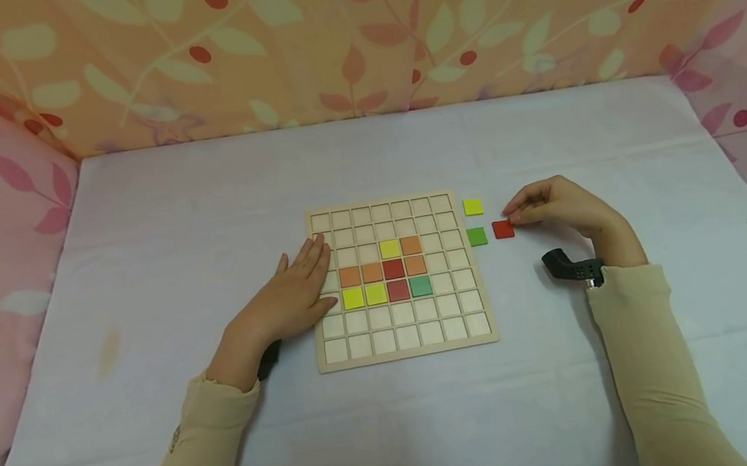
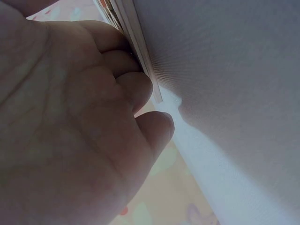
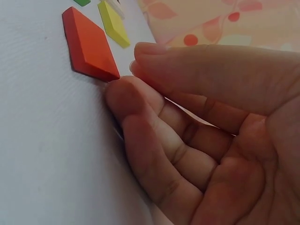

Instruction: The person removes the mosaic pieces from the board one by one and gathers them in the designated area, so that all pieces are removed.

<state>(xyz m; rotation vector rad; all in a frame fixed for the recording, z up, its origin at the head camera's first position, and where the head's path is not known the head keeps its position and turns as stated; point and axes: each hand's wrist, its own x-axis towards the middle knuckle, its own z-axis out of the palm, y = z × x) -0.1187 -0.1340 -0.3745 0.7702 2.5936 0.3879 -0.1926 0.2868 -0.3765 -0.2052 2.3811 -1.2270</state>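
- The wooden grid board (image 1: 408, 344) lies flat on the tabletop (image 1: 411, 423), near its middle; a broad strip of white cloth is between its far edge and the flowered curtain (image 1: 322, 45), and another is on its near side.
- The red tile (image 1: 503, 229) lies flat to the right of the board, apart from its right edge, with a narrow gap of cloth between it and the green tile (image 1: 477, 236).
- This red tile looks square, so I see no long axis; its sides run roughly left-right and near-far.
- The green tile lies just beside the right edge of the board, and the loose yellow tile (image 1: 473, 207) is on its far side.
- The right hand (image 1: 574, 210) comes from the right – its fingers are bent, with a narrow space at the thumb, and the tips are at the right side of the red tile; whether they touch it, I cannot tell.
- The left hand (image 1: 290, 294) rests on the left edge of the board – fingers extended toward far and right, thumb pointing right, holding no tile.
- Ten coloured tiles (image 1: 393, 268) sit in middle cells of the board; pale cells surround them.
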